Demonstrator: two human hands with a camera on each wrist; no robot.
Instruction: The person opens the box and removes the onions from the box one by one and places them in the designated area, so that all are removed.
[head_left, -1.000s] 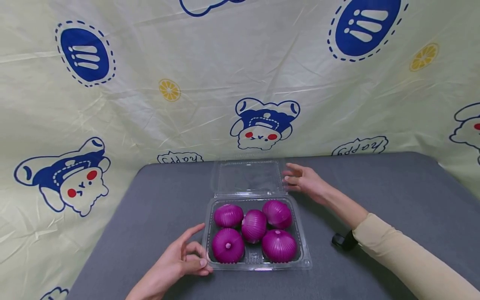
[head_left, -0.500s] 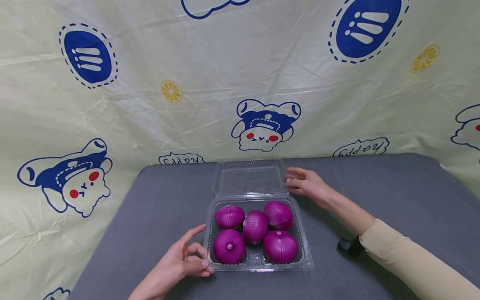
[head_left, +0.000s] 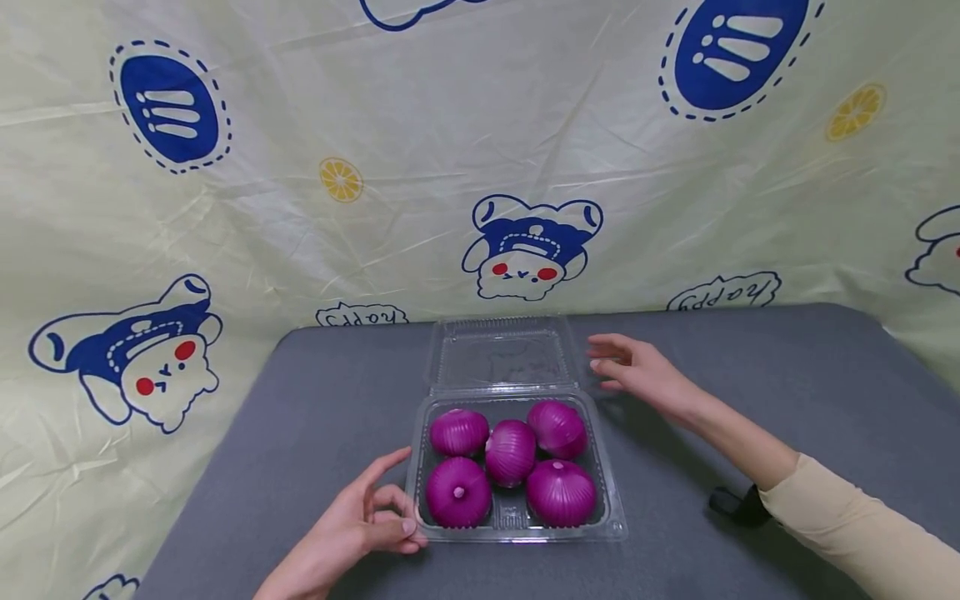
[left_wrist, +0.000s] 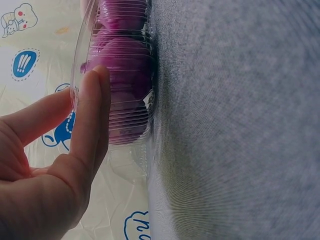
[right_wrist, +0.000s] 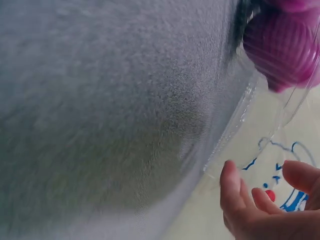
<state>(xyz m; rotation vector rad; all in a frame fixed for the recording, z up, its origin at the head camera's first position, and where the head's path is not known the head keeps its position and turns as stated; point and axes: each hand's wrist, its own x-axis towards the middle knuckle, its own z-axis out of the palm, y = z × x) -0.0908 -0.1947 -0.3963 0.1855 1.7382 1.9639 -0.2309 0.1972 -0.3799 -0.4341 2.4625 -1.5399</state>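
A clear plastic clamshell container [head_left: 517, 532] lies on the grey table with several purple onions [head_left: 511, 452] in its tray. Its clear lid [head_left: 504, 358] is folded back, away from the person. At the tray's left front corner, the left hand [head_left: 367, 517] pinches the rim; in the left wrist view, the fingers [left_wrist: 90, 110] lie against the tray's side. To the right of the lid, the right hand [head_left: 645, 371] hovers with loosely bent fingers, holding nothing. The right wrist view shows a gap between those fingers [right_wrist: 231, 187] and the lid.
The grey tabletop [head_left: 330, 375] extends to both sides of the container. Behind it hangs a pale cloth [head_left: 420, 233] printed with blue cartoon figures and orange slices. A black strap [head_left: 738, 504] is on the right wrist.
The right hand has moved off to the right, away from the lid's edge. The lid settles slightly lower, lying flatter. The left hand stays at the tray's corner.
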